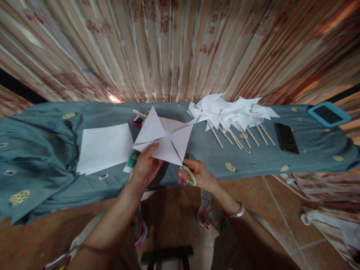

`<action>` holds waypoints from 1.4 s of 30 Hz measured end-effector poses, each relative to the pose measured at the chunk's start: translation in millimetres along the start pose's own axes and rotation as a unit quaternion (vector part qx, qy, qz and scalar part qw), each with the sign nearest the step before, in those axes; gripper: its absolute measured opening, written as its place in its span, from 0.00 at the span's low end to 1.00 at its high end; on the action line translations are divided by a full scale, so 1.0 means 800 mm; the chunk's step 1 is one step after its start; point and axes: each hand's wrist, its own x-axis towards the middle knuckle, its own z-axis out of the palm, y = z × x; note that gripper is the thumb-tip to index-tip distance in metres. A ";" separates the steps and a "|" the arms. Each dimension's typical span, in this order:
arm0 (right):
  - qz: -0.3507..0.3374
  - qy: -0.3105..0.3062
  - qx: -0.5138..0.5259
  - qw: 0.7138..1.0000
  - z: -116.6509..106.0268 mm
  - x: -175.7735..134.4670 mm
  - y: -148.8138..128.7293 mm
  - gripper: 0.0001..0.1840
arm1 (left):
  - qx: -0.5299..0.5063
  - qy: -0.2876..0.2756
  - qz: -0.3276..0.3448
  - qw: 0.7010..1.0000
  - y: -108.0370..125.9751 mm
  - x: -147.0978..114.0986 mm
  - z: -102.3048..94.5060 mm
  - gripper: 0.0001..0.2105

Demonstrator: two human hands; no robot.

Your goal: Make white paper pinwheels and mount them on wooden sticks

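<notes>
A square of white paper [157, 150], slit from its corners toward the middle, is pinched at its lower left in my left hand [147, 165], thumb on top. My right hand [197, 173] is closed around the pale green handle of a pair of scissors [191, 177] at the paper's lower corner. The blades are mostly hidden by the paper, along a dark slit there. Just left of the held sheet lies a stack of white paper [105, 148]. A green and white tube [131, 160] lies beside my left hand, and a small red box [137, 119] is partly behind the paper.
Several white paper pinwheels [233, 110] on wooden sticks lie at the back right of the cloth-covered table [208, 153]. Farther right are a dark phone [287, 138] and a blue-framed tablet [328, 113]. A pleated curtain [174, 48] hangs behind; a dark stool [167, 253] stands below.
</notes>
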 end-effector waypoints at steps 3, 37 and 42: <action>-0.001 -0.004 -0.004 1.000 -0.001 -0.001 0.000 0.25 | -0.008 0.002 -0.002 1.000 -0.001 0.000 0.001 0.12; -0.014 -0.006 -0.013 1.000 -0.001 -0.001 0.002 0.26 | 0.020 0.008 -0.010 1.000 -0.005 -0.003 -0.003 0.08; -0.009 0.002 -0.018 1.000 0.000 -0.001 0.001 0.26 | 0.030 -0.006 -0.011 0.999 -0.006 -0.004 -0.002 0.11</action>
